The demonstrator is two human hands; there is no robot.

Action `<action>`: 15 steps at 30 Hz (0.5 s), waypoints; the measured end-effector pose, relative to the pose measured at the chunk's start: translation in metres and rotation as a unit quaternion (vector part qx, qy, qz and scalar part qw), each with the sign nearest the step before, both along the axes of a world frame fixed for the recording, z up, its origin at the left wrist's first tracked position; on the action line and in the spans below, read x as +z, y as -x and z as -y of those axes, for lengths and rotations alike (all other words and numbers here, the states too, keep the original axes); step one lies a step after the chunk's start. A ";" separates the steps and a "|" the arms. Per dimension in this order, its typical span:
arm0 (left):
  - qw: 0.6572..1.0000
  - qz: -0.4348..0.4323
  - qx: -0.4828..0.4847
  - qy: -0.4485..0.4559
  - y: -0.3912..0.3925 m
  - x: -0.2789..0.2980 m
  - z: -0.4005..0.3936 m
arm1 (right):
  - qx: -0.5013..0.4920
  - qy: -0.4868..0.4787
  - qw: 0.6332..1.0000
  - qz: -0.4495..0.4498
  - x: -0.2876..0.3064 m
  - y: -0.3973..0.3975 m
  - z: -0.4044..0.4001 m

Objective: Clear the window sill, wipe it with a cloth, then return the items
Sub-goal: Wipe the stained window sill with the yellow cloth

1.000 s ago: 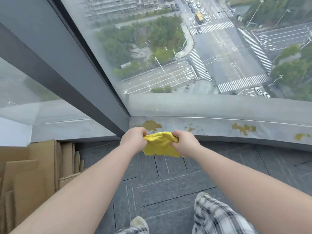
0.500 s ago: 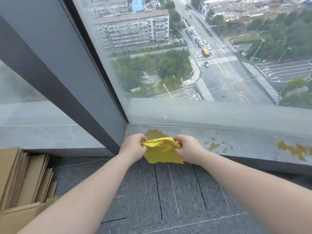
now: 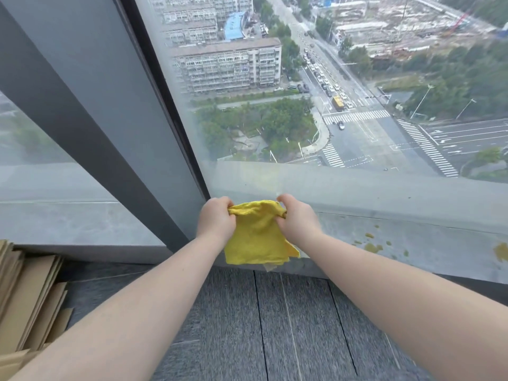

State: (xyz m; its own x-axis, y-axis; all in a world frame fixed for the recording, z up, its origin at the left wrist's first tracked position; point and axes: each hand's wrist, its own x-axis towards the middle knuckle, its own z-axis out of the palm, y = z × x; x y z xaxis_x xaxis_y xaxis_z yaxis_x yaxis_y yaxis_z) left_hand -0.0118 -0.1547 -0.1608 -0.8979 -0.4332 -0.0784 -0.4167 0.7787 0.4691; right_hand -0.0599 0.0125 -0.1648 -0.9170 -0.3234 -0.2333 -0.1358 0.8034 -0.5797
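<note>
A yellow cloth (image 3: 255, 237) hangs spread over the left end of the grey window sill (image 3: 428, 243), its lower edge drooping past the sill's front edge. My left hand (image 3: 215, 218) grips the cloth's top left corner. My right hand (image 3: 298, 218) grips its top right corner. Yellow-brown stains (image 3: 371, 246) dot the sill to the right of the cloth. No loose items stand on the visible part of the sill.
A wide dark window post (image 3: 110, 127) slants down to the sill's left end. Glass (image 3: 302, 92) rises straight behind the sill. Flattened cardboard sheets (image 3: 30, 306) lean at the lower left on the grey carpet floor (image 3: 275, 325).
Both hands have moved forward and up over the sill, and the cloth, bunched between them before, now hangs spread out. The view has tilted upward.
</note>
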 end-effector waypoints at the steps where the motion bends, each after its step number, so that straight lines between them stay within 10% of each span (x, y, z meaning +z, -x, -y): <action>1: 1.000 -0.001 0.000 -0.003 0.004 -0.003 0.001 | 0.001 -0.005 1.000 -0.011 -0.003 0.000 -0.002; 11: 0.996 -0.084 -0.009 -0.035 -0.030 -0.028 0.004 | 0.279 -0.149 0.944 -0.096 -0.041 -0.028 0.009; 15: 0.998 0.045 -0.032 0.019 -0.061 -0.033 0.016 | 0.323 -0.178 0.926 -0.085 -0.059 -0.037 0.032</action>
State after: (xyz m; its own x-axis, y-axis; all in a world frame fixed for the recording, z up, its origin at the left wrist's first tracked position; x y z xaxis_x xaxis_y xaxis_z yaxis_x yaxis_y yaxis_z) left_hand 0.0494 -0.1706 -0.1939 -0.9138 -0.3792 -0.1454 -0.4048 0.8215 0.4016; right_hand -0.0228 -0.0193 -0.2240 -0.5919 -0.7475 -0.3015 -0.7196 0.6586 -0.2203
